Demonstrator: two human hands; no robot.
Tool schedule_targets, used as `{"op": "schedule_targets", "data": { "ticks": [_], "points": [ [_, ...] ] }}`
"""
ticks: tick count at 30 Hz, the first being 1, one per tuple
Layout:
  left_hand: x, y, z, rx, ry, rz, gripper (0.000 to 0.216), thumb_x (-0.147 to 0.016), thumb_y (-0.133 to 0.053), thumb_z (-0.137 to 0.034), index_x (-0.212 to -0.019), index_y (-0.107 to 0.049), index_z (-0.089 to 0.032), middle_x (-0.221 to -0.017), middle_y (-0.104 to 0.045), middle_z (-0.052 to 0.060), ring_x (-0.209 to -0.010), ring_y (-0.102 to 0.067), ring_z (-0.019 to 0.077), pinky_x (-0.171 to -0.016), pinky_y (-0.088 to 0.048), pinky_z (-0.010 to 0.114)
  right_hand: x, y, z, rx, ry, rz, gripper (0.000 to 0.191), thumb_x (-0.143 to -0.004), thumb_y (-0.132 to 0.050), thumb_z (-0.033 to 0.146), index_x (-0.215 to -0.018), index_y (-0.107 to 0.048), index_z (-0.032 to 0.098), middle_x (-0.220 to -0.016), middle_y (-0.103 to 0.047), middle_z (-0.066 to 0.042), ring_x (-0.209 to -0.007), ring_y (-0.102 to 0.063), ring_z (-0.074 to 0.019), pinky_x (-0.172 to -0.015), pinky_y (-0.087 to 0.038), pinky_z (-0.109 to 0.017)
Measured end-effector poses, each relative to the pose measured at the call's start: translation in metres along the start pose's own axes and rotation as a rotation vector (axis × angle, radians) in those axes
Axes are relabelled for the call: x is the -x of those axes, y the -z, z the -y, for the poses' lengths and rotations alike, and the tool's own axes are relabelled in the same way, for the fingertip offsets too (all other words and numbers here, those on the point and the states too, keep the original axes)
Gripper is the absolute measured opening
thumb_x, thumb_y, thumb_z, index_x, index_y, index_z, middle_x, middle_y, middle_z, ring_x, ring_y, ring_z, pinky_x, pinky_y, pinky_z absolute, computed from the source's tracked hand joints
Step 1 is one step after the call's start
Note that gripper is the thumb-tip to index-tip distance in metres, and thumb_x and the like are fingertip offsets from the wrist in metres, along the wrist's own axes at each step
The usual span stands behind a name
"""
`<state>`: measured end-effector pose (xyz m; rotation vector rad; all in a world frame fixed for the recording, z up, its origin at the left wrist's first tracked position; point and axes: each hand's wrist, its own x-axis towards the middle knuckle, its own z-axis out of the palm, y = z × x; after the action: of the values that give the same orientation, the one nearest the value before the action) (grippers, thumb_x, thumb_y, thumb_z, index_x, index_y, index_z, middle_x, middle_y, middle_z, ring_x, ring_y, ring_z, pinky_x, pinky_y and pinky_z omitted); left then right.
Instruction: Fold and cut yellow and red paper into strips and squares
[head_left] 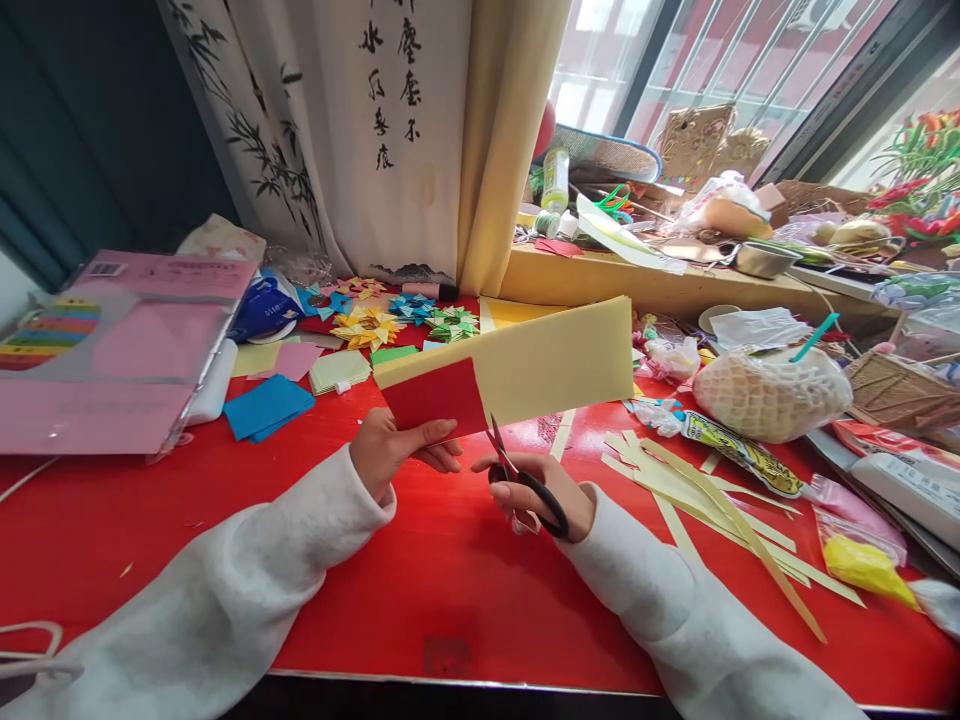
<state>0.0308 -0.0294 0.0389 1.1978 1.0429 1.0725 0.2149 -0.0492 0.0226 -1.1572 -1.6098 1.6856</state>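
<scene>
Above the red worktop (450,570), the left hand (390,452) pinches the yellow-and-red sheet (525,370) at its lower left corner while the right hand (536,495), fingers looped in the scissors (517,475), starts cutting its bottom edge; so held, the sheet could sag and skew the cut.

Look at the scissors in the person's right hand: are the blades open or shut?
Open. The scissors in the right hand show blades spread in a V at the yellow paper's lower edge.
</scene>
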Motion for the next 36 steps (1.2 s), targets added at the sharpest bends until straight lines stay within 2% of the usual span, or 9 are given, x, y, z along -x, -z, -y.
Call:
{"op": "schedule_targets", "data": {
  "ticks": [13,23,36],
  "points": [
    [0.002,-0.001,0.005,0.012,-0.006,0.071,0.018,-0.064,-0.058,-0.029,-0.056,-0.061,-0.012,-0.055,-0.062,0.006,-0.048,-0.059,0.0193,-0.047,-0.050,0.030,-0.002,-0.001,-0.004,-0.011,0.008,0.005,0.040,-0.063,-0.056,0.042,-0.092,-0.051,0.016,-0.052,-0.039,0.005,-0.036,-0.037,-0.0044,-0.034,-0.034,-0.020],
    [0.002,0.000,0.005,0.062,0.010,0.105,0.017,-0.064,-0.059,-0.026,-0.059,-0.061,-0.010,-0.056,-0.062,0.005,-0.049,-0.060,0.0192,-0.049,-0.050,0.030,-0.003,-0.007,-0.006,-0.012,0.021,-0.045,0.027,-0.068,-0.053,0.039,-0.081,-0.050,0.017,-0.047,-0.038,0.006,-0.036,-0.037,-0.0046,-0.031,-0.030,-0.016],
    [0.003,-0.001,0.004,0.074,-0.002,0.124,0.017,-0.067,-0.057,-0.025,-0.060,-0.059,-0.009,-0.055,-0.060,0.004,-0.047,-0.059,0.0178,-0.047,-0.049,0.029,-0.003,-0.014,-0.010,-0.068,0.124,-0.105,0.017,-0.071,-0.051,0.033,-0.071,-0.048,0.016,-0.043,-0.037,0.007,-0.034,-0.034,-0.0028,-0.034,-0.027,-0.017]
  ]
}}
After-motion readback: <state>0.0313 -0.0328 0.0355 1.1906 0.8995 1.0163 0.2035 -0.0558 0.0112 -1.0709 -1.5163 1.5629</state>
